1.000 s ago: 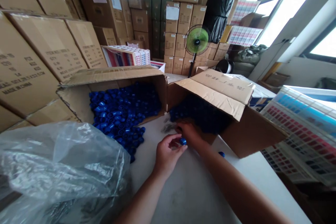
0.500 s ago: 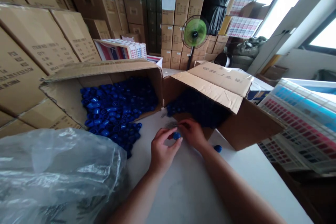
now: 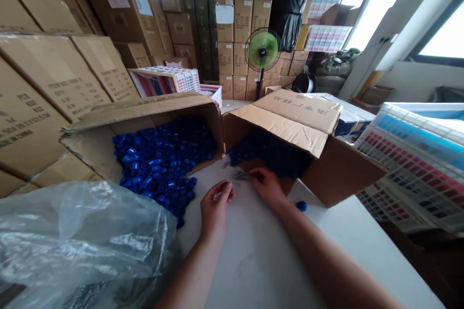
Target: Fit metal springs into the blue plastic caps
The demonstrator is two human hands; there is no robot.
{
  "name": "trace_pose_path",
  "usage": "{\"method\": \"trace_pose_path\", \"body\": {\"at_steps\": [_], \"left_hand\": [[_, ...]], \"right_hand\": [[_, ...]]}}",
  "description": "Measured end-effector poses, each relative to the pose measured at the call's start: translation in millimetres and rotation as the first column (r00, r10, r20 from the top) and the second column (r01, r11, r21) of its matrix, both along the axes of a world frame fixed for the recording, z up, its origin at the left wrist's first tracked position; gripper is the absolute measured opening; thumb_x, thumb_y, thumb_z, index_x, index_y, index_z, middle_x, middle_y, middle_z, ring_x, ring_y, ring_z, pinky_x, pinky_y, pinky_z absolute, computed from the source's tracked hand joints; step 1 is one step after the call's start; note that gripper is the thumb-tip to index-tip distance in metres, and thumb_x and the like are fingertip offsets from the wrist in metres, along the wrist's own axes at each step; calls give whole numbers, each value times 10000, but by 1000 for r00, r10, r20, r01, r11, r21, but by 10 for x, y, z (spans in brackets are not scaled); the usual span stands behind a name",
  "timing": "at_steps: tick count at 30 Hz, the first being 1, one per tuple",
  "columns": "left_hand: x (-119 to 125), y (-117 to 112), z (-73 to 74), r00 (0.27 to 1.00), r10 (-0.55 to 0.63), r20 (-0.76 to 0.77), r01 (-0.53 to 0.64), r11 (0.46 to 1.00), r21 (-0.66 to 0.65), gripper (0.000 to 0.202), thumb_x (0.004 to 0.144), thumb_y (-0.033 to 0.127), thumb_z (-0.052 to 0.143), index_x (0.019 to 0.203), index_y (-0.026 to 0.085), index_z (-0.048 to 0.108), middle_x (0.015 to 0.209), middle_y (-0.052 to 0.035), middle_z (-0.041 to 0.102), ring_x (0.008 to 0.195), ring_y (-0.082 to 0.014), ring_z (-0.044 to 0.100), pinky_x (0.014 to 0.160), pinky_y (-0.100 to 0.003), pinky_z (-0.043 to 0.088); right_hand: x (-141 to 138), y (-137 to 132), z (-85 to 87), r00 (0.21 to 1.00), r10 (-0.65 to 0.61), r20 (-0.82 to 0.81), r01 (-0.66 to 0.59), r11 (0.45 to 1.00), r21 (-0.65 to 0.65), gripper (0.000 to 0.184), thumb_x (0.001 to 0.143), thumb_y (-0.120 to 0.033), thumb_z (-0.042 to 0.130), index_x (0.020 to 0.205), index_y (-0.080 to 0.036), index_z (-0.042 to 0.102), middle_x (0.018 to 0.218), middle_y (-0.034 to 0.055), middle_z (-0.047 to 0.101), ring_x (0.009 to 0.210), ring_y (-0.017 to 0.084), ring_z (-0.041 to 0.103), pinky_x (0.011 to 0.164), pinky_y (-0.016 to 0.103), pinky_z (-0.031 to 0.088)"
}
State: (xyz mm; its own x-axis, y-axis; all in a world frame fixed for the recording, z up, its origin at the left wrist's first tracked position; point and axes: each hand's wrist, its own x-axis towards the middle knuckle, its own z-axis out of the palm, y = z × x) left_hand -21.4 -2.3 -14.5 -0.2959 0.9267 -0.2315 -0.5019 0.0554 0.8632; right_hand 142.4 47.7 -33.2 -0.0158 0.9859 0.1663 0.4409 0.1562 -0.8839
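Observation:
My left hand (image 3: 214, 207) is closed above the white table, its fingers curled round a blue cap (image 3: 226, 184) of which only a sliver shows. To its right, my right hand (image 3: 267, 187) reaches to a small heap of thin metal pieces (image 3: 238, 175), fingertips pinched at the heap's edge. What the pinch holds, if anything, is too small to make out. Many blue caps (image 3: 159, 159) spill from an open carton (image 3: 87, 149) on the left. More dark blue caps (image 3: 268, 152) lie inside a second carton (image 3: 335, 174) behind my right hand. One blue cap (image 3: 301, 206) lies beside my right forearm.
A clear plastic bag (image 3: 83, 231) with metal pieces in it covers the table's left front. White plastic crates (image 3: 416, 164) stand at the right. Stacked cartons (image 3: 242, 53), a green fan (image 3: 262, 52) and a black-wrapped bundle (image 3: 289, 14) are behind the white table (image 3: 250, 260).
My left hand has drawn back to the left and closed, so the blue cap in it is mostly hidden. The right hand stays by the metal pieces. The camera view has tilted slightly up.

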Motion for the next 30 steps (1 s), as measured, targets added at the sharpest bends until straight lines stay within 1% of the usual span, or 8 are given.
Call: {"method": "trace_pose_path", "body": {"at_steps": [4,7,10,14,21,24,27,30], "left_hand": [[-45,54,-38,993,113,13,-114,993,26,401,621,208,780,992,140,642,892,-37,643,774,-110,651,825,-289,545],[-72,77,-57,985,164,-52,-163,986,26,360,659,216,745,997,155,636,898,-34,650,769,-107,649,821,-286,535],[-102,75,-78,968,193,-158,-184,980,70,341,703,265,719,1022,183,630,924,-34,659,789,-104,644,804,-258,515],[-124,67,-117,955,192,-224,-170,979,114,369,724,286,707,1073,208,617,918,-27,656,816,-103,638,806,-243,498],[-67,86,-119,991,120,-53,-115,990,77,341,730,271,699,1048,169,630,1015,-73,665,859,-149,668,864,-320,519],[-84,84,-93,992,117,-40,-115,991,62,353,726,266,711,1058,172,638,1004,-57,670,818,-116,660,764,-236,520],[-119,71,-33,991,66,118,-62,997,-37,280,721,180,681,998,149,662,903,-44,675,702,-78,629,603,-160,476],[-116,48,55,938,-13,347,53,993,-105,255,706,87,626,952,135,674,855,-52,683,651,-75,618,580,-158,491]], "right_hand": [[-21,-99,125,976,-14,218,-3,997,81,294,790,-199,516,1025,-160,688,1046,45,558,988,60,487,941,151,391],[-78,-174,241,893,4,450,-76,987,140,283,836,-230,490,1036,-193,686,1075,43,543,1047,75,471,989,173,365],[-188,-232,297,792,158,590,-209,978,19,292,861,-297,491,1071,-223,680,1105,33,536,990,57,501,922,140,382],[-346,-236,265,722,161,673,-100,987,-128,345,927,-412,430,1132,-247,654,1160,33,521,989,73,517,861,133,393],[-563,-196,190,772,91,629,-47,995,-87,391,939,-467,424,1192,-235,613,1187,59,497,1020,91,518,886,147,407],[-584,-169,152,826,133,548,-100,991,-91,319,952,-356,414,1034,-176,664,1116,68,527,989,78,528,919,160,414],[-493,-149,169,915,162,370,-147,987,-68,281,939,-285,444,1091,-171,651,1067,58,559,965,51,540,917,138,426],[-351,-170,303,974,192,123,-189,981,-32,336,920,-359,491,1136,-156,649,1075,63,571,956,42,557,823,97,448]]}}
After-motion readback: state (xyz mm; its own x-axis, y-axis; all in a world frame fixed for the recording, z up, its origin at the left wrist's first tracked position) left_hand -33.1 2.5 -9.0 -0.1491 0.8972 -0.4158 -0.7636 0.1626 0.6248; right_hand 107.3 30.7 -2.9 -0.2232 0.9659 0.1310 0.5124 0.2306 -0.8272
